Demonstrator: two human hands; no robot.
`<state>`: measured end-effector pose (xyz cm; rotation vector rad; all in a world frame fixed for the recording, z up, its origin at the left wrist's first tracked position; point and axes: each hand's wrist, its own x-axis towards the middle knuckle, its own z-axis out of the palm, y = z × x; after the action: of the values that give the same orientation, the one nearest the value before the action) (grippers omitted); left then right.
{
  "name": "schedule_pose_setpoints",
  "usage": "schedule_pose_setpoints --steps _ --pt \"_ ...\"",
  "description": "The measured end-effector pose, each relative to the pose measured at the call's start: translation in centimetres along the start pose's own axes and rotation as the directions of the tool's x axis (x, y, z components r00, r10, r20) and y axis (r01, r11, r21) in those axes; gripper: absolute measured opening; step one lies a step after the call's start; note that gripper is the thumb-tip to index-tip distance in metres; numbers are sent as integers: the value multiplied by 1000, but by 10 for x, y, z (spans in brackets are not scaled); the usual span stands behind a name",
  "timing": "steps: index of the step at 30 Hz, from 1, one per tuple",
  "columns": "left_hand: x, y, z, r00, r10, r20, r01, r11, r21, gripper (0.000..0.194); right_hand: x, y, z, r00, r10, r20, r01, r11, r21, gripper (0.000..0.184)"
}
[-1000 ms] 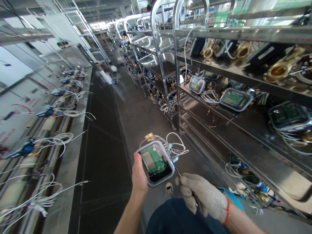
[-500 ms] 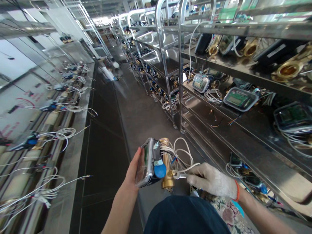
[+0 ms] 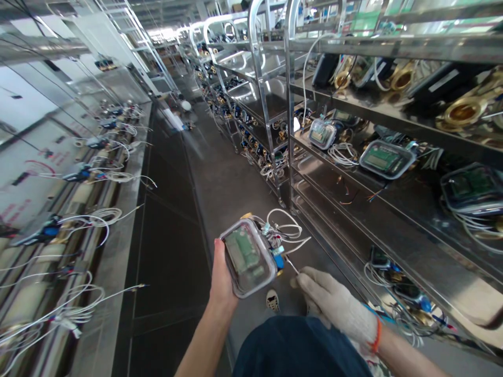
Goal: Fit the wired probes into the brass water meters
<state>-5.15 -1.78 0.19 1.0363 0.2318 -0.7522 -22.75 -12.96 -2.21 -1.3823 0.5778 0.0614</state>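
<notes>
One meter (image 3: 249, 257) sits in your bare left hand (image 3: 220, 277), its clear cover facing up with the green board visible beneath. Your thumb runs along the meter's left edge; the other fingers are hidden behind the body, so the grasp is closed around it. White cable (image 3: 285, 230) coils at the meter's upper right side. Your gloved right hand (image 3: 334, 303) is closed on a thin tool (image 3: 291, 266), whose tip touches the meter's right edge by a blue part. The meter is held above the floor (image 3: 231, 183), over your knee. Steel shelves (image 3: 377, 209) to the right carry similar meters and cables.
</notes>
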Motion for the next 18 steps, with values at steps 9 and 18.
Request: schedule_pose_setpoints --steps 9,18 --pt "16 22 -17 984 -173 42 174 984 -32 32 4 -23 -33 942 -271 199 336 787 -518 38" --pt "2 22 -12 959 -272 76 267 961 76 32 4 -11 -30 907 -334 256 420 750 -511 27"
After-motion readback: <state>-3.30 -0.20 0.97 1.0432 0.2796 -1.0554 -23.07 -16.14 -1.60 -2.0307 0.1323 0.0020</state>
